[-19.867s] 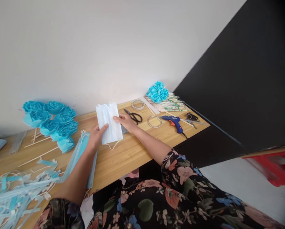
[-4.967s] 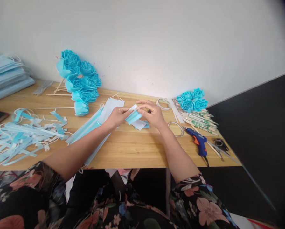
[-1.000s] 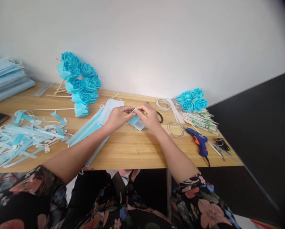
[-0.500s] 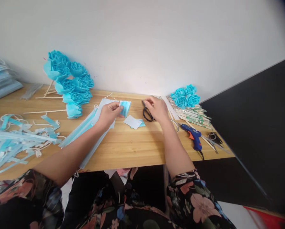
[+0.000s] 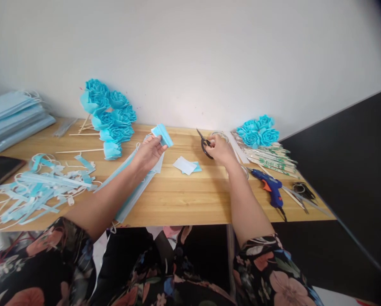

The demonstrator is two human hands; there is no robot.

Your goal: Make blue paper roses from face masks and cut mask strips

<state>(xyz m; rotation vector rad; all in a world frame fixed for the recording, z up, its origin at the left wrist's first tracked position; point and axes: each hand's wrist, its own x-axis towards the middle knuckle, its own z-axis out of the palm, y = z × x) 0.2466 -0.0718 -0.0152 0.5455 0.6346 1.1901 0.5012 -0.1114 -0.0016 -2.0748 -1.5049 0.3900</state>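
Observation:
Between thumb and fingers, my left hand [image 5: 149, 151] pinches a small cut piece of blue pleated face mask [image 5: 163, 135], held above the table. Black-handled scissors [image 5: 205, 145] are at my right hand [image 5: 221, 149], whose fingers are closed on the handle loops; the blades point away toward the wall. Two cut mask pieces, a white one [image 5: 184, 165] overlapping a blue one [image 5: 197, 167], lie on the wood between my hands. Under my left forearm are longer flat mask sheets [image 5: 133, 201], partly covered by it.
Blue handmade flowers on sticks [image 5: 114, 121] lie at back left, more flowers [image 5: 257, 131] at back right by wrapped sticks [image 5: 273, 158]. A blue glue gun [image 5: 271, 187] lies right. Mask scraps [image 5: 40, 187], a phone [image 5: 2, 172] and stacked masks [image 5: 16, 119] occupy the left.
The view has shifted left. My left hand has turned the mask piece and raised it slightly. My right hand has slid toward the scissors' handle end, and the scissors have tilted.

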